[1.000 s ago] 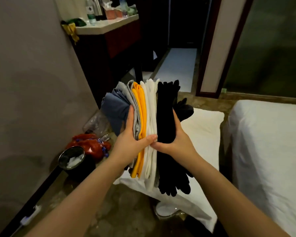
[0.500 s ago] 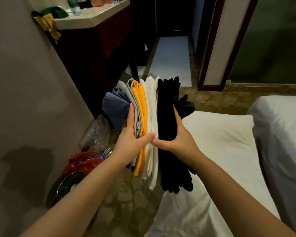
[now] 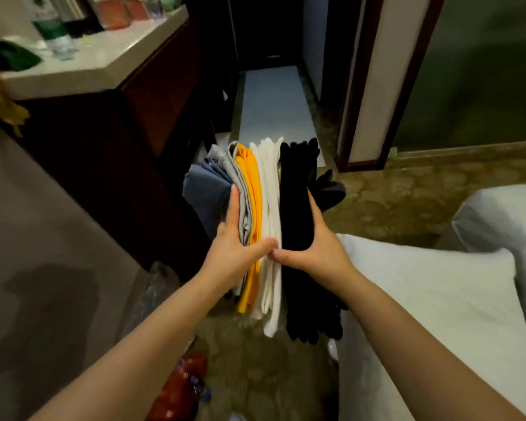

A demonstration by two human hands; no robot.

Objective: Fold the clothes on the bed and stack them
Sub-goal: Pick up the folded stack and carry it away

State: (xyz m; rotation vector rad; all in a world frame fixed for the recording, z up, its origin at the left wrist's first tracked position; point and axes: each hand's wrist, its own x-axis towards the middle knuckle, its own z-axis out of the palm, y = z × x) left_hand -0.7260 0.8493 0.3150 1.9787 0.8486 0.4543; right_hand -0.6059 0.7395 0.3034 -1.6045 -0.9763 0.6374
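A stack of folded clothes (image 3: 264, 208) is held on edge in the air between both hands: blue-grey, light grey, orange, white and black layers from left to right. My left hand (image 3: 236, 247) grips the blue-grey side, thumb across the near edge. My right hand (image 3: 313, 247) grips the black side, thumb meeting the left thumb. The stack hangs over the floor beside the white bed (image 3: 431, 314), which fills the lower right.
A dark wooden counter (image 3: 104, 68) with bottles and a green cloth stands at the upper left. A grey wall runs along the left. A red bag (image 3: 179, 390) and clear plastic lie on the patterned floor below. A doorway opens straight ahead; a second white bed (image 3: 504, 226) lies at the right.
The view has shifted forward and left; the counter looms closer and the bin has dropped out of sight. Both hands keep the same grip on the stack.
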